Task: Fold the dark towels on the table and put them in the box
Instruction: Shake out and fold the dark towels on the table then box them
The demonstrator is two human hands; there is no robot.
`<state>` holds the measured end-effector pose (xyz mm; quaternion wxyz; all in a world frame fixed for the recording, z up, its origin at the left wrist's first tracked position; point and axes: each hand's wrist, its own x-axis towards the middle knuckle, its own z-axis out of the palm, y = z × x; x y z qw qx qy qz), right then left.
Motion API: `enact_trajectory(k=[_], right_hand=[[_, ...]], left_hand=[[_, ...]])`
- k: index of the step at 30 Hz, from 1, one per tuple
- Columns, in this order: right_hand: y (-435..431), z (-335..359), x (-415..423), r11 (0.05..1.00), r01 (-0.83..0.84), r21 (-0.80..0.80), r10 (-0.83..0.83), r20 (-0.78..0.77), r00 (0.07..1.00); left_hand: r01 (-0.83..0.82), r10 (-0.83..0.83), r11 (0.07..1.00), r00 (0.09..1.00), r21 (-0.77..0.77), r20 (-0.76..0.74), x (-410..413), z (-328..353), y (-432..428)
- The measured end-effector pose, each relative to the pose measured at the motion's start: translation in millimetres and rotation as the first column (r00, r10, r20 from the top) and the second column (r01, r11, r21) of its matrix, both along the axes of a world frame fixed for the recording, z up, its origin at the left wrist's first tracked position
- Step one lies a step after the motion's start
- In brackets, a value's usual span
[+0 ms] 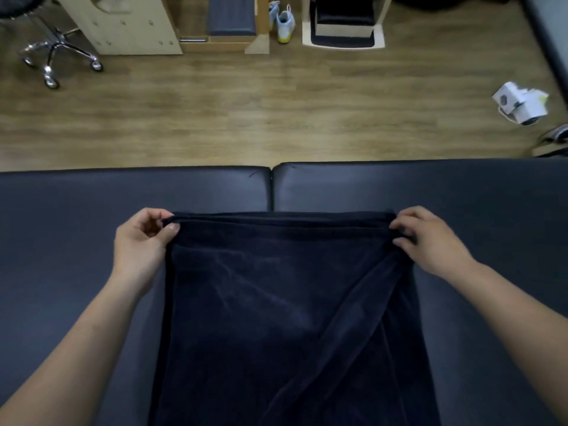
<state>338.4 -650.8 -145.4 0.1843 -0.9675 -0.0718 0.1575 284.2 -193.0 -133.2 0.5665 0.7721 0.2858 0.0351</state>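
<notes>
Over at ten o'clock, on the wooden floor (pixel 246 118), stood the chrome stool base (pixel 58 56) on its castors, with a pale cabinet (pixel 129 26) just beside it toward eleven. Closer to me, the dark padded table (pixel 76 204) ran across the whole width, its two cushions meeting at a seam near twelve.

The person's left hand (pixel 143 241) was at about nine o'clock from the cloth's middle. Its thumb and curled fingers were closed in a pinch on the far left corner of the dark towel (pixel 282 302). The towel lay flat on the table between the two forearms and ran from the hands back to the near edge at six. Its far hem showed more than one layer stacked together, and a long diagonal crease slanted from the far right corner down toward six.

At twelve, against the far wall, sat a pair of white shoes (pixel 284 23) with yellow soles.

The right hand (pixel 430 241), at about three o'clock from the cloth's middle, had its fingers curled over the far right corner, gripping the hem. Further out at two o'clock lay white cartons (pixel 519 103) on the floor; one bore a dark printed mark, too blurred for me to read.
</notes>
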Motion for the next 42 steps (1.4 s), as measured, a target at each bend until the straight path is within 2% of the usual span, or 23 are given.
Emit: enact_trajectory(k=[2, 4, 8, 11, 13, 14, 15, 17, 18, 21, 24, 26, 29, 32, 34, 37, 42], right_hand=[[0.2, 1.0, -2.1, 0.999, -0.028, -0.024, 0.030, 0.085, 0.996], [1.7, 6.7, -4.0, 0.988, -0.145, -0.046, 0.150, 0.126, 0.981], [-3.4, 14.7, -12.0, 0.938, -0.336, -0.087, 0.341, 0.060, 0.938], [-11.1, 18.4, -20.8, 0.861, -0.488, -0.141, 0.507, 0.175, 0.844], [-20.2, 20.5, -21.9, 0.815, -0.526, -0.241, 0.574, 0.221, 0.788], [-25.2, 22.1, -19.3, 0.805, -0.500, -0.320, 0.570, 0.184, 0.801], [-27.2, 26.7, -14.6, 0.805, -0.454, -0.382, 0.519, 0.084, 0.851], [-28.2, 36.6, -0.4, 0.827, -0.325, -0.458, 0.296, -0.137, 0.945], [-28.1, 37.7, 6.6, 0.840, -0.269, -0.471, 0.209, -0.177, 0.962], [-19.5, 32.9, 20.1, 0.871, -0.190, -0.453, 0.092, -0.229, 0.969], [-11.8, 26.1, 25.8, 0.917, -0.062, -0.395, -0.070, -0.313, 0.947], [-7.6, 26.0, 23.2, 0.923, 0.011, -0.384, -0.142, -0.315, 0.939], [-5.4, 23.7, 16.7, 0.895, -0.022, -0.446, -0.078, -0.204, 0.976], [8.1, 22.4, 21.6, 0.821, -0.110, -0.560, 0.152, 0.030, 0.988], [22.9, 16.2, 31.2, 0.820, -0.218, -0.528, 0.240, -0.028, 0.970], [32.1, 4.6, 43.1, 0.845, -0.341, -0.412, 0.257, -0.246, 0.935], [-2.8, 2.0, 28.2, 0.897, -0.276, -0.346, 0.206, -0.224, 0.952]], left_hand=[[0.029, -0.029, 0.999, 0.999, 0.044, -0.014, -3.1, 2.0, 2.1], [0.047, -0.045, 0.997, 0.999, 0.068, -0.031, -5.0, 3.6, 4.4], [0.053, -0.051, 0.997, 0.998, 0.061, -0.039, -5.9, 8.4, 1.6], [0.037, -0.033, 0.995, 0.998, 0.095, -0.048, -6.7, 9.1, 0.5], [0.028, -0.020, 0.992, 0.998, 0.127, -0.067, -7.0, 9.2, 2.1], [0.029, -0.019, 0.990, 0.997, 0.141, -0.073, -7.3, 9.8, 2.2], [0.032, -0.021, 0.988, 0.997, 0.153, -0.076, -7.6, 10.7, 1.8], [0.044, -0.031, 0.986, 0.996, 0.163, -0.079, -8.2, 12.4, -0.8], [0.051, -0.038, 0.984, 0.996, 0.173, -0.079, -8.3, 12.4, -1.9], [0.070, -0.054, 0.975, 0.995, 0.212, -0.081, -7.6, 12.5, -3.3], [0.082, -0.065, 0.969, 0.995, 0.233, -0.078, -7.5, 14.6, -0.3], [0.081, -0.064, 0.967, 0.995, 0.241, -0.078, -9.0, 14.6, 0.5], [0.076, -0.063, 0.972, 0.996, 0.223, -0.065, -10.8, 15.2, -1.2], [0.075, -0.060, 0.966, 0.996, 0.246, -0.071, -12.5, 14.8, -0.5], [0.071, -0.055, 0.964, 0.996, 0.256, -0.069, -14.4, 12.7, 0.3], [0.052, -0.034, 0.961, 0.997, 0.271, -0.069, -14.9, 13.4, -1.2], [0.047, -0.013, 0.951, 0.994, 0.307, -0.112, -17.2, 18.6, -3.5]])
